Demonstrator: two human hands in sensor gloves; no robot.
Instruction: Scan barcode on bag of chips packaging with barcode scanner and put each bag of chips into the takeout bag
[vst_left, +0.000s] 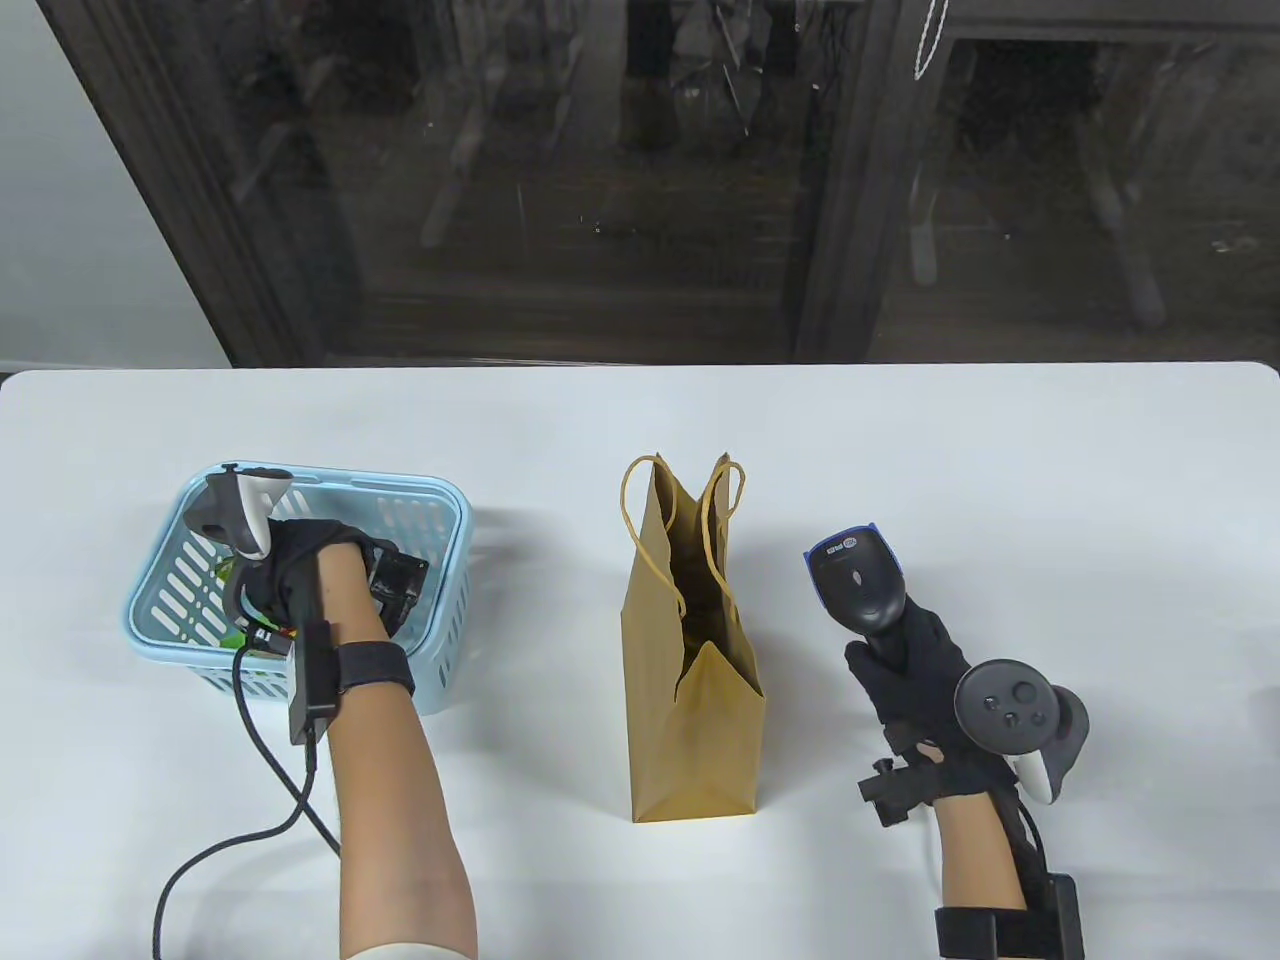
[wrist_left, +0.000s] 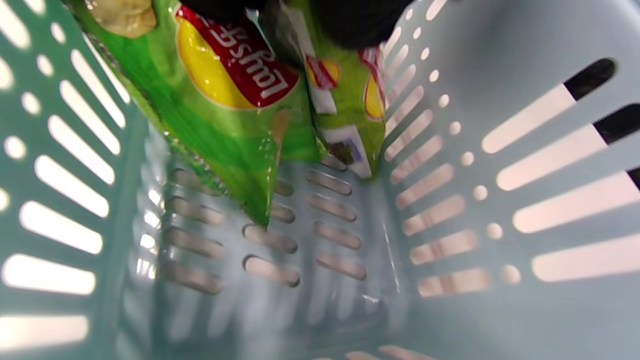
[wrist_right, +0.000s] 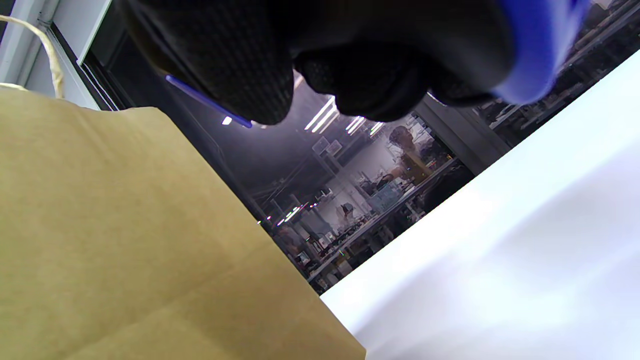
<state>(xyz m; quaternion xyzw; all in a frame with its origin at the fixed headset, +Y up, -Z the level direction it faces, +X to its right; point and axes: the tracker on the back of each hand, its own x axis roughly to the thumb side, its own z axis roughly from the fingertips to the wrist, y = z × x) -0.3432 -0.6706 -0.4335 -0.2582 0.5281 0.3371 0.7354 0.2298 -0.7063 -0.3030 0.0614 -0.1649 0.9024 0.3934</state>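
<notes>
My left hand reaches down into the light blue basket. In the left wrist view its black fingertips pinch the top of green chip bags: one bag with a red and yellow logo hangs with its corner over the basket floor, and a second bag is pressed beside it. Green packaging shows past the hand in the table view. The brown paper takeout bag stands upright and open in the middle. My right hand grips the black and blue barcode scanner, right of the bag, its head pointing away and left.
The basket wall surrounds the left hand on all sides. A black cable trails from the left wrist across the white table. The paper bag's side fills the right wrist view's left half. Dark glass lies beyond the table's far edge.
</notes>
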